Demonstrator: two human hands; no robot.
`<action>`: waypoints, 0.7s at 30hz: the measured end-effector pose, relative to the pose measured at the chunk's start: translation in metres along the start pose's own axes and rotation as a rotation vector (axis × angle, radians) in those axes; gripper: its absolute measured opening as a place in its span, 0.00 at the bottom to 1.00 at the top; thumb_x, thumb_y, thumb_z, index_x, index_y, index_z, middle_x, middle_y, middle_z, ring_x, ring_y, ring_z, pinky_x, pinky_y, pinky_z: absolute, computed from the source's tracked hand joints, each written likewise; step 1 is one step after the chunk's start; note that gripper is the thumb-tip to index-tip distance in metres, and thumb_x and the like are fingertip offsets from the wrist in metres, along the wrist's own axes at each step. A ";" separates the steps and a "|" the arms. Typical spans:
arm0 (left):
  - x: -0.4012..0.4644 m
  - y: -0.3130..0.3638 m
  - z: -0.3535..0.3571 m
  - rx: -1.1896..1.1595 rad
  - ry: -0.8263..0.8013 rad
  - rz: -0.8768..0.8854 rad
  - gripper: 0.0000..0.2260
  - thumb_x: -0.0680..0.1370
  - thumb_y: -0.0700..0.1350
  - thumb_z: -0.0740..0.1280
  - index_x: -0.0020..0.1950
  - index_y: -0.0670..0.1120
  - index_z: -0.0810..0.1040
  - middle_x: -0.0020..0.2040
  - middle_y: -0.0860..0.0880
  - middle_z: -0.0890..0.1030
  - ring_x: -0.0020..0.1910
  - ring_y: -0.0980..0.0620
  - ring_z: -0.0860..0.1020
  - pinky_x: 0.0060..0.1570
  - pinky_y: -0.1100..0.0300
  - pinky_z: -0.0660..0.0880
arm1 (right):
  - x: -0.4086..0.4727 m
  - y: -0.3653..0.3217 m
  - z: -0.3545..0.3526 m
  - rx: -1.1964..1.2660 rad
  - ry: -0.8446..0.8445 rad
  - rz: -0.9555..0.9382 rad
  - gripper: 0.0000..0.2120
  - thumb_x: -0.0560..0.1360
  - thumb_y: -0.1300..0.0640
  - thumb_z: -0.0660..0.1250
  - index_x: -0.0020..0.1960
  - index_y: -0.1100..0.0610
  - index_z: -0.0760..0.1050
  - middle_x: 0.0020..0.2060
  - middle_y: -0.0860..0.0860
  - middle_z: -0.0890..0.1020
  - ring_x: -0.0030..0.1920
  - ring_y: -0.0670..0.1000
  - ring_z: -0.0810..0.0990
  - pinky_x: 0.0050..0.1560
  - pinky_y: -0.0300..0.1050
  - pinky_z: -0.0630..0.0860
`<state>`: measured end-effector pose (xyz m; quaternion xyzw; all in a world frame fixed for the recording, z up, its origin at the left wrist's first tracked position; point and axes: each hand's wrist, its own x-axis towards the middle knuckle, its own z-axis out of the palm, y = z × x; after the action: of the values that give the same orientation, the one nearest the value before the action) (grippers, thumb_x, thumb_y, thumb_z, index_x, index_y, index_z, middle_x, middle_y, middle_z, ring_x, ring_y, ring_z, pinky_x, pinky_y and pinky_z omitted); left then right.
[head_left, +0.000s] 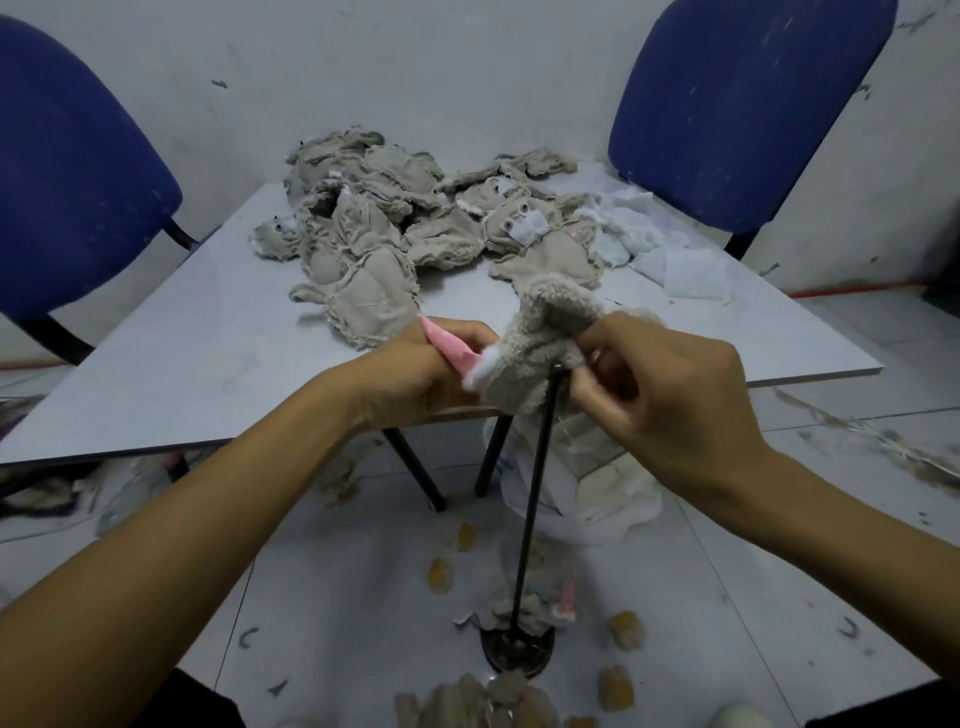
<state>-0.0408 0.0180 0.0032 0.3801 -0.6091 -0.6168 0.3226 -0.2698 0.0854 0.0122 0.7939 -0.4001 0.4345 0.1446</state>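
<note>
L grip (415, 374): fingers curled round pink strip (447, 349) and the white edge of the plush (540, 338); holds both.
R grip (670, 395): fingertips pinch the plush on its 3 o'clock side; narrow, closed on fabric.
Plush: grey fuzzy skin, bunched betw. both grips, sits over top of rod (535, 488), above tabletop's near edge.
Pink strip: pokes out of L grip toward 10 o'clock.
Rod: thin, black, rises from round base (517, 652) at 6 o'clock of plush; top leans slightly to 1 o'clock.
Tabletop (208, 338): grey; pile (405, 228) of beige cloth skins at 12 o'clock of grips; white cloth (670, 249) at 2 o'clock, touching pile.
Chairs: blue; L chair (67, 171) at 10 o'clock, R chair (743, 104) at 1 o'clock, both behind tabletop.
Floor (337, 597): bag (597, 488) w/ cloth at 5 o'clock of plush, under tabletop; yellow bits (440, 574) & grey scraps round base.
</note>
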 end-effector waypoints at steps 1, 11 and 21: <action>0.000 0.005 -0.005 0.031 0.030 0.002 0.14 0.73 0.22 0.57 0.52 0.30 0.78 0.51 0.31 0.78 0.52 0.40 0.77 0.63 0.42 0.74 | 0.001 -0.001 0.000 0.001 0.003 0.002 0.03 0.74 0.60 0.69 0.43 0.60 0.79 0.31 0.52 0.78 0.29 0.54 0.75 0.27 0.52 0.73; -0.011 0.057 -0.013 0.365 -0.099 0.097 0.26 0.65 0.73 0.69 0.49 0.55 0.86 0.52 0.50 0.85 0.55 0.51 0.82 0.54 0.57 0.78 | 0.004 -0.008 0.005 -0.099 0.090 -0.201 0.07 0.75 0.62 0.68 0.38 0.60 0.77 0.29 0.54 0.76 0.27 0.55 0.72 0.22 0.50 0.68; -0.006 0.044 0.038 0.902 -0.268 0.066 0.21 0.69 0.55 0.77 0.60 0.52 0.79 0.54 0.54 0.83 0.52 0.55 0.81 0.56 0.54 0.77 | -0.039 -0.002 0.024 0.005 -0.276 -0.175 0.07 0.76 0.56 0.69 0.47 0.58 0.83 0.39 0.52 0.83 0.37 0.57 0.81 0.26 0.52 0.76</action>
<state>-0.0733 0.0407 0.0458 0.3796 -0.8644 -0.3236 0.0633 -0.2663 0.0934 -0.0329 0.8782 -0.3443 0.3080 0.1238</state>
